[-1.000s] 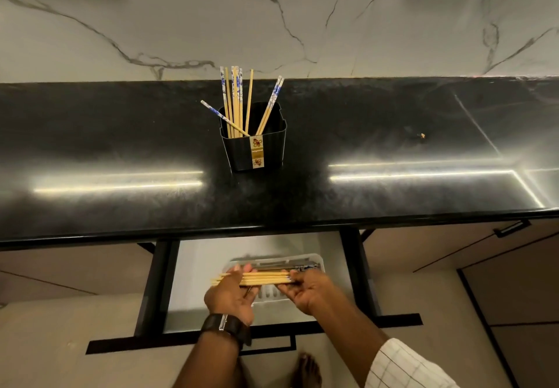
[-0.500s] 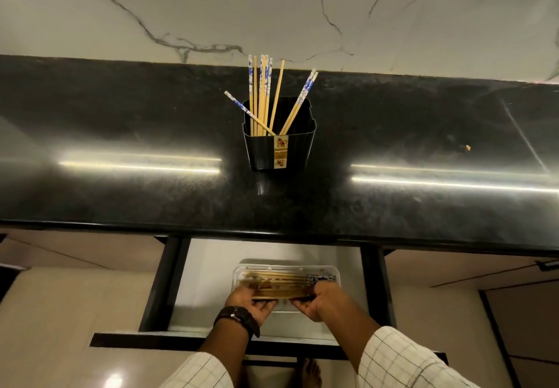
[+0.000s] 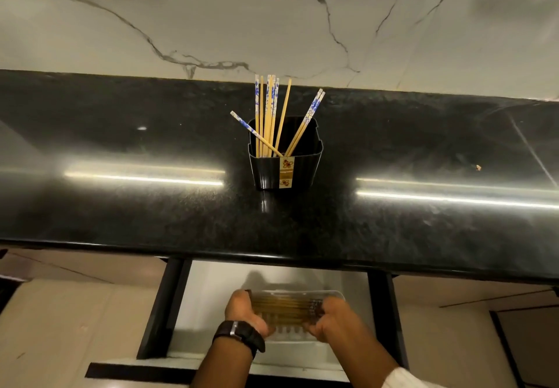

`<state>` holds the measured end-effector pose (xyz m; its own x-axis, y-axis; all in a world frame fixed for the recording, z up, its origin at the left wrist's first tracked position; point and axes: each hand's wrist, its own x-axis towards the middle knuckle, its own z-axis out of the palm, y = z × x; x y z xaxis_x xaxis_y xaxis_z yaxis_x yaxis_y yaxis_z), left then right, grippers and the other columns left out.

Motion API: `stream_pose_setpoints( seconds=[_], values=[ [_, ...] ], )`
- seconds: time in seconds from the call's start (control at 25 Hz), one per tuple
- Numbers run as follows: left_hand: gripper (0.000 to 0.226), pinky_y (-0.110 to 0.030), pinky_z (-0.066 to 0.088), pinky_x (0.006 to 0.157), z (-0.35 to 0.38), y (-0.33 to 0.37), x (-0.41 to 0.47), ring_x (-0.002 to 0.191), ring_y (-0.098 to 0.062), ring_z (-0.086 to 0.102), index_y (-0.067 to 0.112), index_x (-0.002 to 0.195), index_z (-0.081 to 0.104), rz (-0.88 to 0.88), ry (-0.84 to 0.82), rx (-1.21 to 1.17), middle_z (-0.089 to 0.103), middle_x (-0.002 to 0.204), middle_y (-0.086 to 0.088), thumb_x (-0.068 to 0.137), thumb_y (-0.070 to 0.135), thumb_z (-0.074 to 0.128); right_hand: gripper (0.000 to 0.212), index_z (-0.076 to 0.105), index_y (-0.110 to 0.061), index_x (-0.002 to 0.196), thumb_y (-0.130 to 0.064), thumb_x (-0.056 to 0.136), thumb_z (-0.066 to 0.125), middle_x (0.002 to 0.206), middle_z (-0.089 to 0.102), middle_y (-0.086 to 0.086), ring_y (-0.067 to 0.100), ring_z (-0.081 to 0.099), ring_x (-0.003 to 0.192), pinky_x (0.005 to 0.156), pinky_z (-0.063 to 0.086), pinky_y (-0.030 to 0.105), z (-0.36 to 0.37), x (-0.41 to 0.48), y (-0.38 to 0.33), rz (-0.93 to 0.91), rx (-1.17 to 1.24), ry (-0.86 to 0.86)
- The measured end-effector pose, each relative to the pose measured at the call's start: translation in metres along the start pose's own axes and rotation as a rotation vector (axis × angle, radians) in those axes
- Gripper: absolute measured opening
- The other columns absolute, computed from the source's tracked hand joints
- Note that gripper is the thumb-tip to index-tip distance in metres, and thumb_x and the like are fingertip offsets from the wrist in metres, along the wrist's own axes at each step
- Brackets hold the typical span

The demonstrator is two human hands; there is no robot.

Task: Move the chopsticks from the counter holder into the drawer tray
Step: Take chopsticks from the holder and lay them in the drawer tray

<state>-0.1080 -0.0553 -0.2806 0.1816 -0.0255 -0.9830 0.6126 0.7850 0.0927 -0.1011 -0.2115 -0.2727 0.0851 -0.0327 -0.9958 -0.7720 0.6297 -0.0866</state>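
Down in the open drawer point(image 3: 211, 297), left hand point(image 3: 245, 312) and right hand point(image 3: 329, 318) curl fingers round opposite ends of a chopstick bundle point(image 3: 282, 309), level over the white tray point(image 3: 302, 292). Setting it flat and releasing both ends together seems best. Beyond, more chopsticks point(image 3: 266, 115) stand in the black holder point(image 3: 299, 173) on the counter point(image 3: 121, 206).

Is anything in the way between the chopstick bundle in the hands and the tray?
Nothing visible. Left hand and right hand hold the bundle directly over the tray in the open drawer. The counter edge lies behind the tray, not over it. Blur hides whether the bundle already touches it.
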Motion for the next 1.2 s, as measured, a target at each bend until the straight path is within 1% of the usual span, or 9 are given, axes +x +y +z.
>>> stream_pose_setpoints(
  seconds=[0.08,0.2,0.32,0.48,0.6,0.76,0.88,1.08,1.2],
  values=[
    [0.038,-0.047,0.052,0.087,0.009,0.001,-0.017,0.107,-0.036,0.059,0.006,0.130,0.056,0.087,-0.018,-0.043,0.061,0.127,-0.021,0.097,0.024,0.050,0.032,0.062,0.010,0.115,-0.008,0.105,0.037,0.095,0.068,0.031,0.044,0.067,0.083,0.046,0.060,0.054,0.000,-0.016,0.003,-0.037,-0.001,-0.097],
    [0.021,-0.034,0.048,0.061,0.029,0.012,-0.054,0.069,-0.022,0.051,0.009,0.110,0.060,0.379,0.011,-0.052,0.053,0.084,-0.010,0.095,0.023,0.062,0.020,0.058,0.007,0.111,-0.008,0.101,0.049,0.107,0.064,0.027,0.040,0.064,0.094,0.084,0.058,0.050,0.005,-0.050,0.006,-0.156,0.007,-0.161],
    [0.011,-0.032,0.053,0.060,0.050,0.030,-0.098,0.063,-0.015,0.056,0.015,0.093,0.062,0.639,-0.183,0.019,0.055,0.071,-0.001,0.092,0.024,0.068,0.017,0.070,0.001,0.103,-0.013,0.097,0.062,0.092,0.077,0.018,0.032,0.073,0.081,0.071,0.062,0.040,0.017,-0.097,-0.001,-0.440,-0.033,-0.274],
    [0.018,-0.031,0.057,0.066,0.097,0.067,-0.122,0.079,-0.014,0.063,0.016,0.102,0.062,1.012,-0.227,0.268,0.065,0.092,-0.004,0.091,0.029,0.066,0.013,0.076,-0.015,0.098,-0.019,0.097,0.064,0.089,0.081,0.006,0.024,0.078,0.086,0.074,0.063,0.032,0.046,-0.156,-0.043,-1.005,-0.209,-0.311],
    [0.055,-0.049,0.054,0.095,0.136,0.103,-0.125,0.115,-0.029,0.060,0.016,0.138,0.046,1.119,-0.076,0.486,0.056,0.132,-0.012,0.092,0.043,0.061,0.011,0.073,-0.022,0.103,-0.020,0.093,0.068,0.093,0.079,0.000,0.019,0.075,0.093,0.080,0.061,0.030,0.086,-0.174,-0.096,-1.315,-0.291,-0.160],
    [0.051,-0.045,0.063,0.075,0.156,0.120,-0.115,0.088,-0.030,0.072,0.021,0.145,0.041,1.103,-0.068,0.726,0.066,0.119,-0.012,0.098,0.035,0.052,0.104,0.026,-0.017,0.157,-0.026,0.074,0.089,0.148,0.053,0.010,0.028,0.056,0.131,0.105,0.050,0.043,0.137,-0.168,-0.165,-1.275,-0.577,-0.059],
    [0.037,-0.032,0.063,0.057,0.152,0.120,-0.102,0.069,-0.021,0.073,0.031,0.136,0.049,1.115,-0.158,0.732,0.070,0.104,-0.001,0.101,0.022,0.051,0.155,-0.010,-0.021,0.161,-0.035,0.052,0.100,0.159,0.038,0.016,0.036,0.043,0.142,0.114,0.039,0.053,0.164,-0.158,-0.190,-1.239,-0.856,-0.094],
    [0.032,-0.024,0.061,0.060,0.147,0.123,-0.093,0.072,-0.013,0.075,0.038,0.126,0.056,1.177,-0.227,0.677,0.071,0.100,0.007,0.099,0.022,0.058,0.181,-0.038,-0.042,0.146,-0.066,0.023,0.092,0.161,0.034,0.017,0.040,0.038,0.144,0.116,0.028,0.060,0.196,-0.141,-0.181,-1.507,-1.147,-0.018],
    [0.036,-0.027,0.063,0.067,0.148,0.124,-0.089,0.077,-0.011,0.075,0.037,0.129,0.056,1.195,-0.214,0.683,0.070,0.101,0.009,0.097,0.021,0.060,0.171,-0.029,-0.036,0.153,-0.069,0.034,0.089,0.147,0.054,0.012,0.038,0.051,0.135,0.116,0.026,0.066,0.206,-0.126,-0.176,-1.603,-1.171,0.141]
  ],
)
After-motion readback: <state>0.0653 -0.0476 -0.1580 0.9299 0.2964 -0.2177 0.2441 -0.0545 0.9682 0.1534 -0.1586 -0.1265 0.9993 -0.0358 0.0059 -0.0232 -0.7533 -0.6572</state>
